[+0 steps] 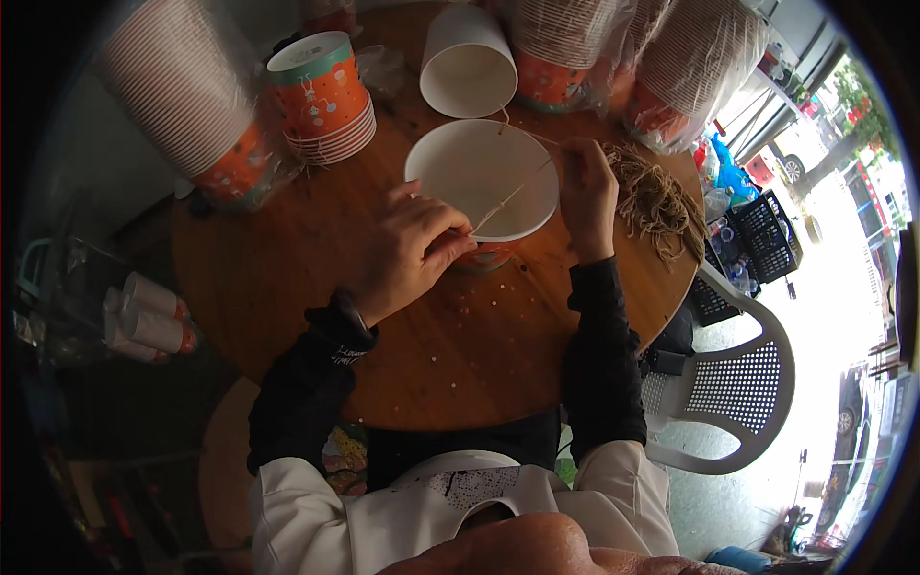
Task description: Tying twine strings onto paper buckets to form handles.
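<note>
A white-lined paper bucket [446,158] with an orange printed outside stands upright on the round wooden table [479,355]. Across its mouth runs a thin tan string [513,196], slanting up to the right. My left hand [407,249] pinches the string's lower end at the bucket's near left rim. At the right rim, my right hand [587,196] has its fingers closed on the upper part. A bit of string also shows at the far rim; how it is fixed there is too small to tell. Just right of my right hand lies a tangled bundle of strings [661,206].
Behind the bucket another white bucket [470,77] lies tipped, its mouth toward me. Tall plastic-wrapped bucket stacks [182,86] stand at the left and far right, with a short stack [326,96] between. A grey plastic chair [738,383] and black crates [767,240] are at the right.
</note>
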A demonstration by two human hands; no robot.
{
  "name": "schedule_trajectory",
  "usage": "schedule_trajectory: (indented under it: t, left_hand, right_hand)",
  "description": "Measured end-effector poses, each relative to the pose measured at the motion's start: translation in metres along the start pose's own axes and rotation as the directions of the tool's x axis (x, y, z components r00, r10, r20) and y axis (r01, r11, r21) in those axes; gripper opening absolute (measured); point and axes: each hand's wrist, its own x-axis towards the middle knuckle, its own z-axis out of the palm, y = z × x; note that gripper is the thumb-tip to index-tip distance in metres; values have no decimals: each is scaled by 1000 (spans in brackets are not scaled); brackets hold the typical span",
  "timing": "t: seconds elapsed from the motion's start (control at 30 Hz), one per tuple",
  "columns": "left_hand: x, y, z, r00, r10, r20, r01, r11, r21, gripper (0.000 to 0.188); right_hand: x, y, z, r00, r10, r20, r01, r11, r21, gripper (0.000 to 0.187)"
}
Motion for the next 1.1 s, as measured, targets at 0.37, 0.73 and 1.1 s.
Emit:
schedule_trajectory:
  t: [0.37,0.73,1.1]
  left_hand:
    - [0,-29,-10,972,69,-224,15,936,353,14]
    - [-6,-80,-23,946,19,-325,99,933,345,17]
    - [59,-189,-75,579,-691,-433,-2,530,-848,21]
  right_hand:
    - [-36,-22,21,884,-333,328,332,941,60,32]
    - [-64,-46,38,801,-381,461,419,908,23,46]
    - [-60,-32,33,900,-265,347,265,963,47,27]
